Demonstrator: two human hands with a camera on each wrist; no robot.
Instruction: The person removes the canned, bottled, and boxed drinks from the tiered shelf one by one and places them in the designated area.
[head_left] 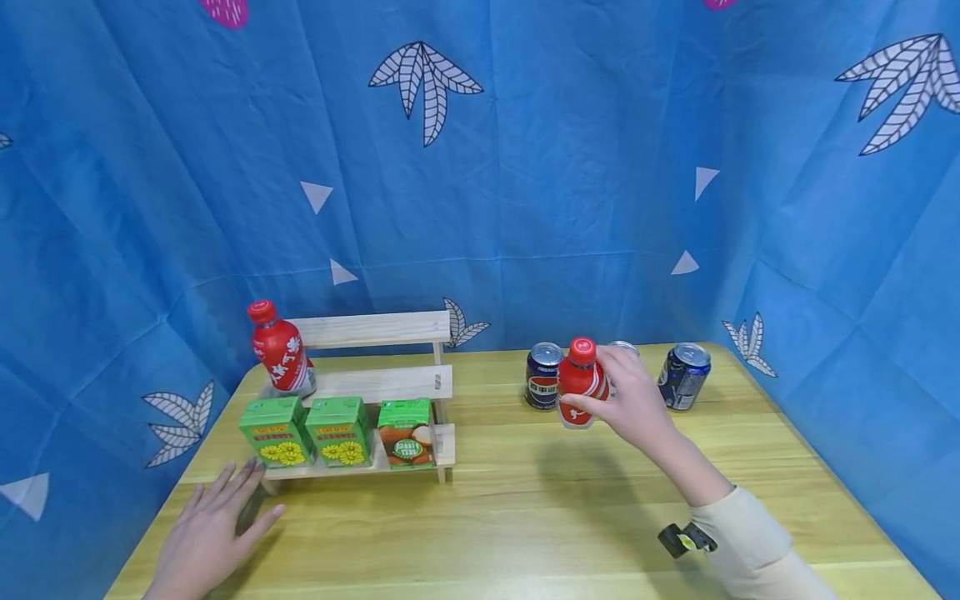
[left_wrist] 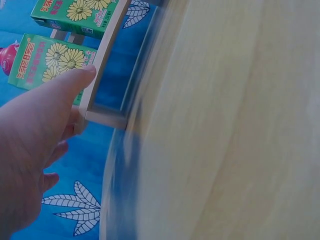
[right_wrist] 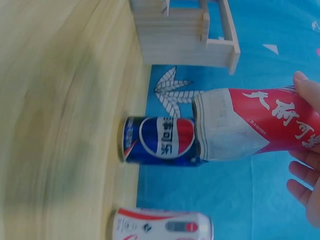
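Right hand [head_left: 633, 396] is gripping a Tianfu Cola bottle [head_left: 577, 385] near a Pepsi can [head_left: 542, 379]. Left hand [head_left: 206, 533], outspread, is flanking the wooden rack [head_left: 382, 383].

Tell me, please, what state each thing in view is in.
Pale wooden rack: standing on the wooden table.
Red plastic bottle in the right hand: capped, held above the table.
Second red plastic bottle: capped, standing on the rack.
Three green boxy cartons: upright on the rack.
Two blue metal cans: upright.
White and red metal can: upright, partly hidden.
Left hand: fingers extended, beside the rack.
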